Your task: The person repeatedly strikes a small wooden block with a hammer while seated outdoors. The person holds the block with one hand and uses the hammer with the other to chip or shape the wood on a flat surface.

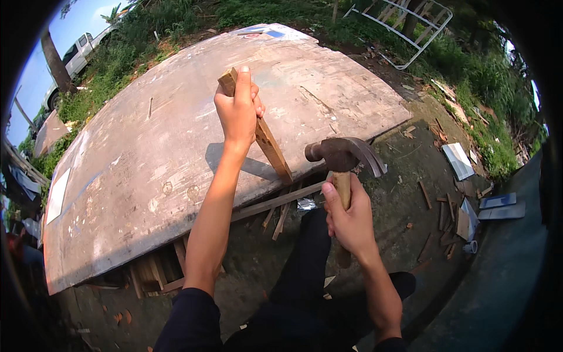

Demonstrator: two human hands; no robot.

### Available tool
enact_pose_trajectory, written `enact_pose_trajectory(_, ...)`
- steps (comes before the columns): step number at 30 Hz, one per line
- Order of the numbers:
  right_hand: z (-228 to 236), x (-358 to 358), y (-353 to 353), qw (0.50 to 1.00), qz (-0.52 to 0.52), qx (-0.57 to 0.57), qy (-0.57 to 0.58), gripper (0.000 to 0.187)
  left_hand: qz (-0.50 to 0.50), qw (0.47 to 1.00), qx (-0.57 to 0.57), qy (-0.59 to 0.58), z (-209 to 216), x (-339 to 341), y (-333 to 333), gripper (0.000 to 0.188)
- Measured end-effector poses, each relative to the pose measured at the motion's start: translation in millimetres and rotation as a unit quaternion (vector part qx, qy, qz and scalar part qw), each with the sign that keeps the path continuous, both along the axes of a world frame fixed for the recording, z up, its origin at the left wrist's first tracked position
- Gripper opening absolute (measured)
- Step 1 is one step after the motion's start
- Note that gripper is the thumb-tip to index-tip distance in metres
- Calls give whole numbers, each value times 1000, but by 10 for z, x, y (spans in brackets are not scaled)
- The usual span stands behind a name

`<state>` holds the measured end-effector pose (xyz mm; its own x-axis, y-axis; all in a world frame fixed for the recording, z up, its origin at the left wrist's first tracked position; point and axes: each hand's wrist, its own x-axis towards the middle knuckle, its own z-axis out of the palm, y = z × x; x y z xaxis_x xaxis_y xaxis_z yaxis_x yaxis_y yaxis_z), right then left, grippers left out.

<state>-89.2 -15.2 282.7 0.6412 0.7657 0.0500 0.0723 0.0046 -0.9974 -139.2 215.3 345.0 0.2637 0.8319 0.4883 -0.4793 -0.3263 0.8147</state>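
My left hand [236, 114] is closed around the upper part of a narrow wooden strip [271, 149], thumb along its top end. The strip leans at a slant, its lower end at the near edge of a large worn board tabletop [135, 193]. In my right hand [352, 217] is a claw hammer [341, 157], gripped by its wooden handle just under the dark, rusty head. The hammer head hangs past the board's edge, to the right of the strip's lower end and apart from it. Its claw points right.
Wood scraps [448, 217] and a white sheet [458, 161] litter the ground at right, near two blue-grey panels [501, 206]. Under the board are loose slats [153, 270]. A white metal frame [404, 26] stands in the grass behind; a pickup truck [81, 54] is at far left.
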Motion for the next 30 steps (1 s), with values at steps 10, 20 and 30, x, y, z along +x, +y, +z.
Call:
enact_pose_trajectory(10,-317,11,356,966,19,-136,-218,31,34,999,4,-3,-8,66,98,25)
enact_pose_trajectory(20,-193,-64,285,976,-11,-51,-212,27,8,999,-5,-33,-49,-57,125,23)
enact_pose_trajectory(30,-151,49,336,970,-11,-90,-224,29,-13,997,30,-69,-97,-148,59,24)
